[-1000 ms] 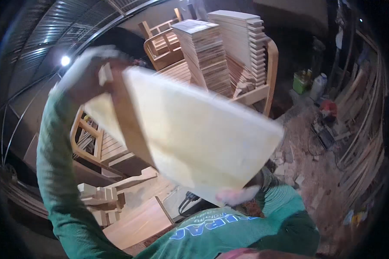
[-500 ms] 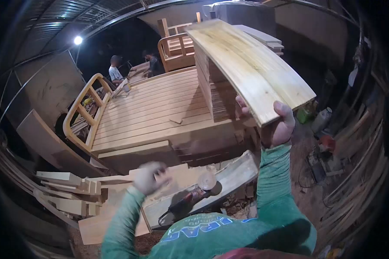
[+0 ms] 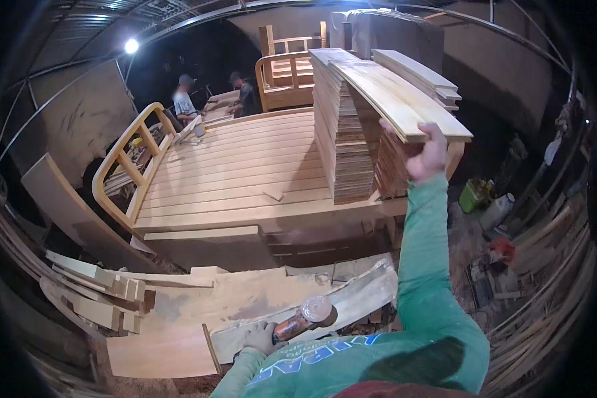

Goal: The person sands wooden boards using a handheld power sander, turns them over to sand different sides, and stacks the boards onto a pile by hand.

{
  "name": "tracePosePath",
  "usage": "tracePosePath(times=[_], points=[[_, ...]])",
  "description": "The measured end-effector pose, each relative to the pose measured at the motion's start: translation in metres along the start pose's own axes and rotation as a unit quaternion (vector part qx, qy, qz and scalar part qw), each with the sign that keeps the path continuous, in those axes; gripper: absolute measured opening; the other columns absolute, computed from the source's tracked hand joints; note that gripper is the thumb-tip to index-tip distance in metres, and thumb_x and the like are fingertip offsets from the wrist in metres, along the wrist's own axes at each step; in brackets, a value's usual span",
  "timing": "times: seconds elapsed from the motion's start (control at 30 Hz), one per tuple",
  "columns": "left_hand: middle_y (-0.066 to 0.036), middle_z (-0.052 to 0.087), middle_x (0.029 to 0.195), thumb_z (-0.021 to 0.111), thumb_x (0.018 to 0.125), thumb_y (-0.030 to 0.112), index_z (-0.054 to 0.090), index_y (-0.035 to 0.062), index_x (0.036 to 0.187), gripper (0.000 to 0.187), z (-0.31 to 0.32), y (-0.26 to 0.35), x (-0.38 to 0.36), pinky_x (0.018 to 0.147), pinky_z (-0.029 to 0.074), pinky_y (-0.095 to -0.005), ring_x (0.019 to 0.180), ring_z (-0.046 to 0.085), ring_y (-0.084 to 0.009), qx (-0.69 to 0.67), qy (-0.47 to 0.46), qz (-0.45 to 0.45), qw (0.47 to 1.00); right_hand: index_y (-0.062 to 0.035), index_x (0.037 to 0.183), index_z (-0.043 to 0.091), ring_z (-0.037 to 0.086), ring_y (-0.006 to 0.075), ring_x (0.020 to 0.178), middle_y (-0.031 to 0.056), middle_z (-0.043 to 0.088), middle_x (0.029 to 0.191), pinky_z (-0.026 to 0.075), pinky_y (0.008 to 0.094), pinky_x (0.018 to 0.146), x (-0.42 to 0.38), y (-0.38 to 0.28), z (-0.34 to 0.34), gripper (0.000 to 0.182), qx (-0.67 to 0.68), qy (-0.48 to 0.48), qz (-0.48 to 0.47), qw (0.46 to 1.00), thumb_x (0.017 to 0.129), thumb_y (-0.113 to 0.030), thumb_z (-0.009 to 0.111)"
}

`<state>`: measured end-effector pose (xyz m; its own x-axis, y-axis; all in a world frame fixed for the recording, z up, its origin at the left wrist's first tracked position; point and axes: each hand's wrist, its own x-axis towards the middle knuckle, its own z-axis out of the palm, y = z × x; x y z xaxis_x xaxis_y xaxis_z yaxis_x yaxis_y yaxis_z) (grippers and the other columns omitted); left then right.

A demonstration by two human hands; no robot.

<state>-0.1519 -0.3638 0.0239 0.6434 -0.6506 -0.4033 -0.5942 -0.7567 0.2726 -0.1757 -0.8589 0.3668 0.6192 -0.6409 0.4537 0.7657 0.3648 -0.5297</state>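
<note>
Over stack, R grip holds flat wd. plank

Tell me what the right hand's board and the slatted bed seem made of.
Board: looks like bare, pale wood, judging by its faint grain streaks and matte face.
Slatted bed: probably wood, judging by its warm tan colour; smooth-looking, possibly varnished.

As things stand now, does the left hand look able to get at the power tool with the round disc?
Yes, most likely: the left hand is at the rear end of the power tool, and nothing visible stands between them. Whether it grips firmly is unclear.
</note>
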Motion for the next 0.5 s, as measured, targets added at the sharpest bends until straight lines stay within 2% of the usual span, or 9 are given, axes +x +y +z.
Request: tracePosePath(times=[0.03,0.07,0.13,0.23,0.33,0.37,0.5], points=[[-0.013,0.056,0.136,0.075,0.079,0.061,0.052,0.0204,0.141,0.078,0.005,-0.004,0.005,0.103,0.046,-0.0549,0.128,0.055,-0.0369,-0.014,0.003,0.008,1.000,0.0146,0.144,0.028,0.058,0.0579,0.116,0.0373,0.048,0.138,0.058,0.0589,0.096,0.019,0.007,0.003,0.071,0.017,0.006,-0.012,1.000,0.083,-0.008,0.056],[-0.012,0.056,0.136,0.075,0.079,0.061,0.052,0.0210,0.140,0.076,0.006,-0.004,0.008,0.103,0.046,-0.0548,0.128,0.055,-0.0366,-0.023,0.012,0.007,1.000,0.0152,0.149,0.023,0.055,0.0535,0.125,0.0361,0.046,0.144,0.054,0.0577,0.104,0.048,0.012,-0.017,0.073,-0.015,-0.008,0.033,0.999,0.085,-0.008,0.050],[-0.010,0.056,0.136,0.075,0.079,0.059,0.053,0.0222,0.139,0.074,0.009,-0.006,0.006,0.102,0.046,-0.0545,0.127,0.055,-0.0362,-0.039,0.017,0.003,0.999,0.0135,0.145,0.032,0.062,0.0481,0.116,0.0317,0.054,0.138,0.058,0.0524,0.096,0.096,0.033,-0.047,0.066,0.027,0.046,0.121,0.991,0.089,-0.014,0.054],[-0.008,0.056,0.136,0.072,0.080,0.058,0.055,0.0264,0.137,0.068,0.009,-0.005,0.008,0.102,0.047,-0.0546,0.127,0.056,-0.0344,-0.025,-0.012,-0.030,0.999,0.0058,0.135,0.045,0.069,0.0367,0.101,0.0227,0.066,0.120,0.061,0.0439,0.080,0.096,0.045,-0.057,0.053,-0.099,0.096,0.100,0.985,0.094,-0.022,0.063],[-0.007,0.057,0.135,0.069,0.083,0.057,0.055,0.0304,0.136,0.062,0.016,-0.007,0.011,0.101,0.047,-0.0533,0.126,0.057,-0.0325,-0.019,-0.008,-0.045,0.999,-0.0023,0.125,0.052,0.069,0.0240,0.082,0.0133,0.069,0.102,0.058,0.0348,0.063,0.089,0.059,-0.045,0.043,-0.255,0.186,-0.122,0.941,0.095,-0.028,0.070],[-0.004,0.059,0.133,0.065,0.085,0.054,0.056,0.0319,0.135,0.055,0.017,-0.007,0.010,0.100,0.048,-0.0516,0.123,0.058,-0.0307,-0.002,0.010,-0.041,0.999,-0.0036,0.121,0.052,0.065,0.0175,0.069,0.0087,0.067,0.095,0.056,0.0315,0.052,0.108,0.067,-0.067,0.037,-0.321,0.226,-0.160,0.906,0.096,-0.022,0.071],[-0.001,0.060,0.132,0.062,0.087,0.050,0.059,0.0334,0.133,0.050,0.019,-0.008,0.013,0.099,0.047,-0.0512,0.121,0.059,-0.0295,0.001,0.010,-0.034,0.999,0.0014,0.118,0.053,0.061,0.0169,0.058,0.0115,0.065,0.095,0.058,0.0309,0.048,0.127,0.078,-0.048,0.037,-0.266,0.227,-0.130,0.928,0.099,-0.026,0.069]])
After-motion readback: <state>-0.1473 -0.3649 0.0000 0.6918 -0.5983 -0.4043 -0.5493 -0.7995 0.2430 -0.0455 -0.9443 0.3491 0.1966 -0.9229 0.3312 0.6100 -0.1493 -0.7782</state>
